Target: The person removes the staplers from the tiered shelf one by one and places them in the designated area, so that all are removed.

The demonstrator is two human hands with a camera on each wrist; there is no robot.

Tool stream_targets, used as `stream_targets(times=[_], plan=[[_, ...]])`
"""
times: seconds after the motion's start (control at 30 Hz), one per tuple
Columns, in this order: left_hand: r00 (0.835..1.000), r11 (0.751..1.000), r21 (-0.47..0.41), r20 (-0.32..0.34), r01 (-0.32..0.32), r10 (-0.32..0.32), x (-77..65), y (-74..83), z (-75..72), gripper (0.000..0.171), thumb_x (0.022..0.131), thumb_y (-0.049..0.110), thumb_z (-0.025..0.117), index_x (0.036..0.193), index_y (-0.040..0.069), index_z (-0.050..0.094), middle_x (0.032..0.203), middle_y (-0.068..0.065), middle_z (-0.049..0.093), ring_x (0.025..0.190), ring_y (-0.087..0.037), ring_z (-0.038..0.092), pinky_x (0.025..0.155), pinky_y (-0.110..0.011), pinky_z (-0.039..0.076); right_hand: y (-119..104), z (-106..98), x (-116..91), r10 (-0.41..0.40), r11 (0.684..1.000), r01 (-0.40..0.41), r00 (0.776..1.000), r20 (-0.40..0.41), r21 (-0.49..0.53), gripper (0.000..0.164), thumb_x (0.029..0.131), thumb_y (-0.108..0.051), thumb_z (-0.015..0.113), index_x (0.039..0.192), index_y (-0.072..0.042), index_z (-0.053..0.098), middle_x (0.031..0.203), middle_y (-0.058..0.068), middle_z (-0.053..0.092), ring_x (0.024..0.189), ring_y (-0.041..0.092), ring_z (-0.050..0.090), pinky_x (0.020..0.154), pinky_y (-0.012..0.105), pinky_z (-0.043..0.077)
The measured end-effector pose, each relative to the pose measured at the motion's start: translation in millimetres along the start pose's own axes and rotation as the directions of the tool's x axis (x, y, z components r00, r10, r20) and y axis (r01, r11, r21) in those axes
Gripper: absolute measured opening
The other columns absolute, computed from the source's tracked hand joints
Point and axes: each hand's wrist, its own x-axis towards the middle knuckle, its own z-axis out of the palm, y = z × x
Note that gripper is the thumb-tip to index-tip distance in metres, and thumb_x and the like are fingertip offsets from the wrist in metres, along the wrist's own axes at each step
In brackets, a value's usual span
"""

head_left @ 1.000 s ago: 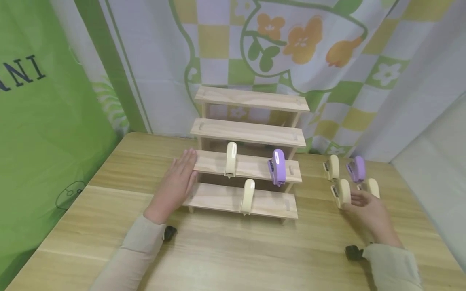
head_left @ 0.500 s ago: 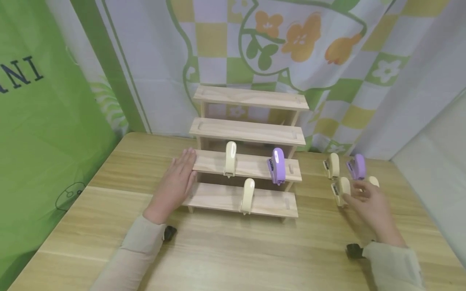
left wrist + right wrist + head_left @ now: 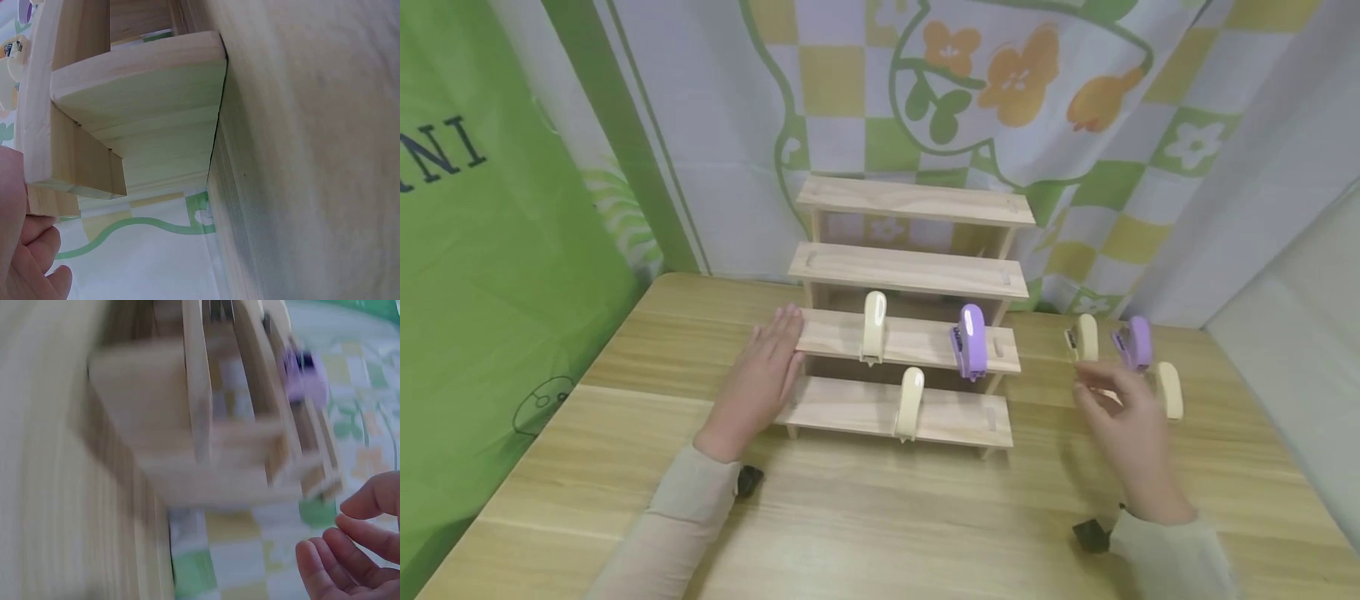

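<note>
My left hand rests against the left end of a wooden stepped rack, fingers straight. On the rack's lowest step sits a cream stapler. One step up stand another cream stapler and a purple stapler. To the right, my right hand hovers over the table with fingers loosely bent; the right wrist view shows nothing between thumb and fingertips. Beyond it stand a cream stapler, a purple stapler and a cream stapler. The front-left stapler of that group is hidden from view.
The rack stands on a wooden table, in front of a patterned curtain. A green cloth hangs on the left, and a white surface borders the table on the right. The rack's two upper steps rise behind the staplers.
My right hand has drawn away from the right-hand staplers, moving left and covering where the front-left cream one stood. My left hand stays at the rack.
</note>
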Motion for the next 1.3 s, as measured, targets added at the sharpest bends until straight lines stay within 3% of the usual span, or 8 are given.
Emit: stream_targets(times=[0.23,0.37,0.5,0.63,0.8,1.1,1.3], plan=[[1.0,1.0,0.005,-0.006,-0.011,0.011,-0.6,-1.2,2.0,0.055,0.109,0.021,0.042,0.155,-0.007,0.03,0.161,-0.023,0.028,0.151,-0.038,0.026,0.122,-0.06,0.024,-22.2,28.5,-11.9,-0.222,0.96,0.222,0.975,-0.021,0.169,0.026,0.083,0.024,0.063,0.108,0.016,0.066,0.105,0.021,0.067,0.1,0.003,0.063,0.089,0.014,0.055],[1.0,1.0,0.005,-0.014,-0.011,0.011,-1.0,-1.5,1.8,0.055,0.109,0.021,0.042,0.155,-0.007,0.03,0.161,-0.023,0.028,0.15,-0.038,0.027,0.122,-0.059,0.024,-35.0,37.6,-12.5,-0.275,0.94,0.271,0.961,-0.009,0.208,0.032,0.08,0.026,0.064,0.111,0.017,0.065,0.11,0.024,0.065,0.104,0.005,0.063,0.091,0.016,0.055],[1.0,1.0,0.005,-0.007,-0.004,0.004,-0.4,-1.2,1.7,0.056,0.109,0.021,0.043,0.155,-0.007,0.029,0.161,-0.023,0.029,0.151,-0.038,0.026,0.122,-0.059,0.023,-46.8,43.2,-11.0,-0.234,0.943,0.219,0.972,0.033,0.251,0.035,0.081,0.025,0.065,0.115,0.016,0.063,0.114,0.023,0.065,0.105,0.005,0.064,0.092,0.017,0.055],[1.0,1.0,0.006,0.004,0.005,-0.005,-0.1,-0.5,1.2,0.056,0.109,0.021,0.043,0.155,-0.007,0.029,0.162,-0.023,0.028,0.151,-0.037,0.025,0.123,-0.058,0.022,-54.9,48.5,-6.3,-0.13,0.954,0.093,0.985,0.112,0.286,0.038,0.085,0.019,0.067,0.122,0.015,0.06,0.12,0.027,0.063,0.105,0.003,0.063,0.094,0.016,0.053],[1.0,1.0,0.004,0.004,0.005,-0.005,-0.5,0.5,0.2,0.056,0.108,0.02,0.043,0.155,-0.007,0.029,0.162,-0.023,0.027,0.151,-0.038,0.025,0.123,-0.058,0.022,-60.2,55.2,-0.1,-0.038,0.948,-0.015,0.987,0.159,0.319,0.044,0.087,0.013,0.07,0.129,0.014,0.057,0.128,0.029,0.062,0.105,0.002,0.065,0.095,0.018,0.053],[1.0,1.0,0.006,0.01,0.009,-0.009,-0.5,1.1,-0.3,0.057,0.108,0.02,0.046,0.155,-0.007,0.028,0.162,-0.023,0.026,0.152,-0.036,0.023,0.123,-0.057,0.022,-65.8,65.9,8.8,0.042,0.939,-0.117,0.972,0.231,0.324,0.051,0.088,0.01,0.071,0.135,0.012,0.054,0.131,0.03,0.06,0.102,-0.001,0.063,0.096,0.018,0.053],[1.0,1.0,0.0,0.008,0.008,-0.008,-0.5,0.9,0.0,0.056,0.109,0.021,0.043,0.155,-0.006,0.028,0.162,-0.023,0.027,0.151,-0.037,0.024,0.123,-0.058,0.022,-69.2,69.7,12.2,0.056,0.951,-0.13,0.965,0.257,0.281,0.051,0.089,0.006,0.071,0.137,0.01,0.054,0.134,0.027,0.059,0.111,0.018,0.063,0.095,0.016,0.053]])
